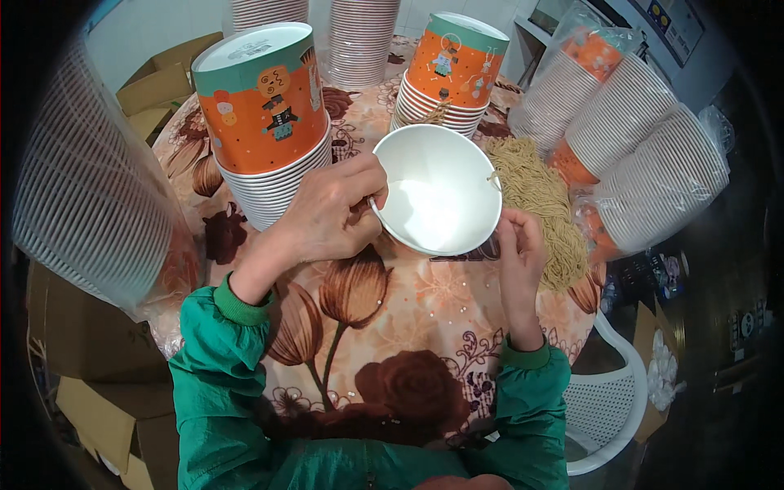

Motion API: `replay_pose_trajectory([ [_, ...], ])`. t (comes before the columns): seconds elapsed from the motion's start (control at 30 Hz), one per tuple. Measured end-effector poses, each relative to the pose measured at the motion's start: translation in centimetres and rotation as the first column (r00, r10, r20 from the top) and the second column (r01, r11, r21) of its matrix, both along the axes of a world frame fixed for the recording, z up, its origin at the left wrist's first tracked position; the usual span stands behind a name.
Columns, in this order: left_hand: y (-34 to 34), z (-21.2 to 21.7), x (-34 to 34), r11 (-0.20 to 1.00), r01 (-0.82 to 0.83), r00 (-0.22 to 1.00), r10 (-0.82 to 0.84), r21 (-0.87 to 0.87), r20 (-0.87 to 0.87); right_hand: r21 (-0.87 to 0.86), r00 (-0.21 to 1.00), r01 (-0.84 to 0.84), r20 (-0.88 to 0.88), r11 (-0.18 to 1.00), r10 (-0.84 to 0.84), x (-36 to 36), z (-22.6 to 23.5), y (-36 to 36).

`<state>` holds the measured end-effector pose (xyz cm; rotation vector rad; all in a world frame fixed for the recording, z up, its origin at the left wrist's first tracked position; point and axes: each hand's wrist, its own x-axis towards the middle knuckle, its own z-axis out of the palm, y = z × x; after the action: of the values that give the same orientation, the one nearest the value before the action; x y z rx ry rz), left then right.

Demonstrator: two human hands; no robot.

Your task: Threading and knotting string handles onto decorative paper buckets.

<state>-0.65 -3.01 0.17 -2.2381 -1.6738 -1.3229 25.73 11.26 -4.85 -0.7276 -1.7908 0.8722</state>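
Note:
A white-lined paper bucket (437,184) is tilted in front of me, its open mouth toward me. My left hand (339,208) pinches its rim on the left side. A short bit of twine (493,175) shows at the rim on the right. Close against the bucket's lower right side, my right hand (521,241) has its fingers curled in; what they hold, if anything, is hidden. To the right lies a heap of tan twine (539,208), just behind that hand.
Upside-down stacks of orange and green paper buckets stand at the left (265,106) and behind (456,69). Plastic-wrapped stacks sit at far left (94,188) and right (616,106). A flowered tablecloth (441,302) covers the table; a white chair (612,400) stands beside it.

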Motion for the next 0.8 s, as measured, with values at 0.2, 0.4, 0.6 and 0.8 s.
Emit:
replay_pose_trajectory([
  [0.2, 0.2, -0.3, 0.0, 1.0, 0.024, 0.999, -0.024, 0.014, -0.026, 0.045, 0.995, 0.093, -0.025, 0.995, -0.091, -0.5, 1.4, -0.1],
  [0.4, -0.5, 0.4, 0.3, 0.999, -0.013, 0.993, 0.018, 0.037, -0.119, -0.034, 0.993, -0.109, -0.056, 0.993, 0.107, -3.2, 2.5, 2.4],
  [0.6, -0.6, 0.6, -0.4, 0.965, -0.246, 0.945, 0.26, 0.091, -0.2, -0.122, 0.986, -0.166, 0.0, 0.978, 0.167, -4.7, 2.6, 1.4],
  [0.8, -0.5, 1.6, 4.4, 0.952, -0.204, 0.966, 0.234, 0.227, -0.114, -0.089, 0.986, -0.165, -0.054, 0.982, 0.16, -5.4, 2.6, -1.6],
])
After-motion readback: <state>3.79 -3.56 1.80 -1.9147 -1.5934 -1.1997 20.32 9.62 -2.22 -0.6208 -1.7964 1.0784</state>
